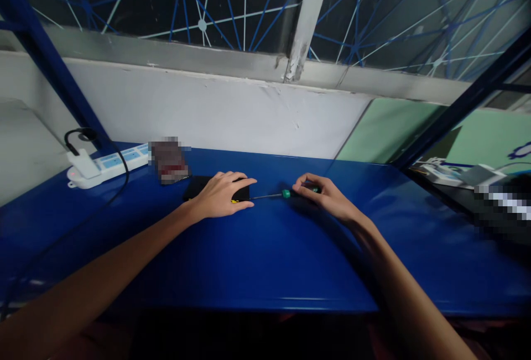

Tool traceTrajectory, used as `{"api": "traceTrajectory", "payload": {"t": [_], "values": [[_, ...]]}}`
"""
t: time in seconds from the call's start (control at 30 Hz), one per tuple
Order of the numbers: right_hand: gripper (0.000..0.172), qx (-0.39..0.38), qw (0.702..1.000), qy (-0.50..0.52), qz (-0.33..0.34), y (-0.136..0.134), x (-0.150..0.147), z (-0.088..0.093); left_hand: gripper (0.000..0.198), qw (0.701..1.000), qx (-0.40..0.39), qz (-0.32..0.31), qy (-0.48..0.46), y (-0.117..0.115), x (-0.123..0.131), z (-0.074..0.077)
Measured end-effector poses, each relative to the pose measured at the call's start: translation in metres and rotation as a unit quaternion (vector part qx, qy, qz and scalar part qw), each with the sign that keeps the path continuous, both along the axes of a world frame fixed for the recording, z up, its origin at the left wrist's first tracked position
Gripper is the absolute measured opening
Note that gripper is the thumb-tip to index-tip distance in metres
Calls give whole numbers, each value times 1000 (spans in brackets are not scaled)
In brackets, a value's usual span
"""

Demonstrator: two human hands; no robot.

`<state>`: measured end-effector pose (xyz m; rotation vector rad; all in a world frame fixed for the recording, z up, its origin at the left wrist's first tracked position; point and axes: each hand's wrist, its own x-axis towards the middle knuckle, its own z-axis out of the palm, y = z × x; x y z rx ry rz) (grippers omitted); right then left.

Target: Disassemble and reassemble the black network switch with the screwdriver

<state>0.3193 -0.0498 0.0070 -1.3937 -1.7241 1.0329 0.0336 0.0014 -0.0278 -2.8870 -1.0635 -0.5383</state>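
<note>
A flat black box (243, 194) with a bit of yellow along its near edge lies on the blue table. Over it is my left hand (219, 197), steadying it with the fingers on top and the thumb along the near side; much of the box is hidden under the palm. My right hand (326, 194) grips a screwdriver (286, 193) with a green and black handle between thumb and fingers. Its thin metal shaft points left, nearly level, and its tip reaches the right end of the box. Whether the tip sits in a screw I cannot tell.
A white power strip (110, 167) with a plugged-in charger (85, 163) and black cable (124, 177) lies at the back left. Beside it is a blurred-out dark object (169, 161). Blue frame posts rise on both sides. Assorted items, including a white box (483, 175), lie at the right.
</note>
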Motion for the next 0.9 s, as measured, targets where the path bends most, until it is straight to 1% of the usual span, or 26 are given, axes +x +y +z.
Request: {"api": "traceTrajectory", "payload": {"t": [0.17, 0.37, 0.57, 0.77, 0.9], "values": [[32, -2, 1000, -1, 9, 3, 4, -3, 55, 1000, -7, 1, -2, 0, 0, 1], [26, 7, 999, 12, 39, 4, 5, -5, 55, 1000, -10, -5, -8, 0, -1, 1], [27, 12, 998, 16, 62, 6, 8, -11, 55, 1000, -8, -6, -9, 0, -1, 1], [29, 37, 998, 5, 46, 5, 5, -9, 55, 1000, -8, -4, -7, 0, -1, 0], [23, 74, 997, -15, 17, 3, -1, -6, 55, 1000, -7, -4, -7, 0, 0, 1]]}}
